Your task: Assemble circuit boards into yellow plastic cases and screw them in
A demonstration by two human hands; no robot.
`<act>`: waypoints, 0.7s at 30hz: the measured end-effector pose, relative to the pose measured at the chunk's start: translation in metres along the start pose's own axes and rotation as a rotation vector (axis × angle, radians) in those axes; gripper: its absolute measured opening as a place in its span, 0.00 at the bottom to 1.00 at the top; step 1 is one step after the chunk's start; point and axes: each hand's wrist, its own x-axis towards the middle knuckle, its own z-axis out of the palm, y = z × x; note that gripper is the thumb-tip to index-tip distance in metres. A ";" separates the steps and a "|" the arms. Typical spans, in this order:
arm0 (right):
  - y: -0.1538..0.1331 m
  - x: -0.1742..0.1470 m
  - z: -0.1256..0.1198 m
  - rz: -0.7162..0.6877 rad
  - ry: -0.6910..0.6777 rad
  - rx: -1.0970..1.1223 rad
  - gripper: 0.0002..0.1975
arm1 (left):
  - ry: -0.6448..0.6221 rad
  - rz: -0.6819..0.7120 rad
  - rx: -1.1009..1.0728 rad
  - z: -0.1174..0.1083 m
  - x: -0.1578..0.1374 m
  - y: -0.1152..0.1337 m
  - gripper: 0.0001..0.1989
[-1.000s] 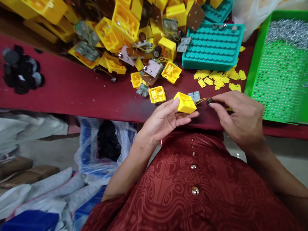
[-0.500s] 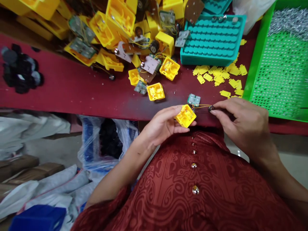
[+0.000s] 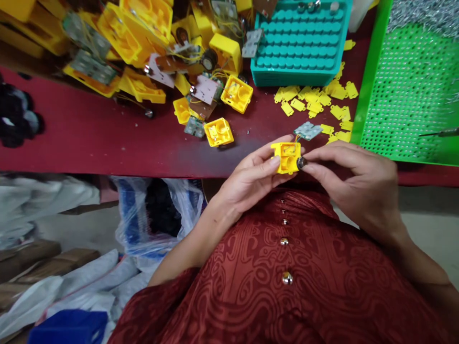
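My left hand (image 3: 253, 177) holds a small yellow plastic housing (image 3: 289, 158), its open side facing up, thumb on its near left edge. Yellow wires run from the housing to a grey-green circuit board (image 3: 308, 130) just beyond it. In my right hand (image 3: 353, 184), thumb and forefinger pinch a small dark round part (image 3: 301, 162) against the housing's right side; it looks like a little speaker or buzzer, and fingertips partly cover it. Another yellow housing (image 3: 218, 132) lies on the table to the left.
A heap of yellow housings (image 3: 134, 31) with boards and wires fills the back left. Teal trays (image 3: 301, 79) stand behind my hands, beside scattered yellow flat pieces (image 3: 311, 100). At right is a green perforated tray (image 3: 405, 114) with metal screws (image 3: 425, 19) and a thin screwdriver (image 3: 441, 132).
My right hand has brought the dark round part left, up to the housing. The left hand has turned the housing and raised it slightly; the circuit board now sits beyond its right corner.
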 end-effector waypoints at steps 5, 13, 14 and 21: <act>0.010 -0.003 0.011 -0.057 -0.015 -0.084 0.03 | -0.009 0.030 0.030 -0.001 -0.001 -0.003 0.21; 0.014 -0.001 0.021 -0.169 0.043 -0.147 0.04 | -0.005 0.058 0.068 -0.001 -0.001 -0.008 0.25; 0.015 -0.001 0.022 -0.168 0.048 -0.141 0.04 | -0.004 0.068 0.078 -0.001 0.000 -0.009 0.25; 0.012 0.001 0.015 -0.161 -0.113 -0.256 0.11 | 0.041 0.101 0.101 0.008 0.001 -0.010 0.26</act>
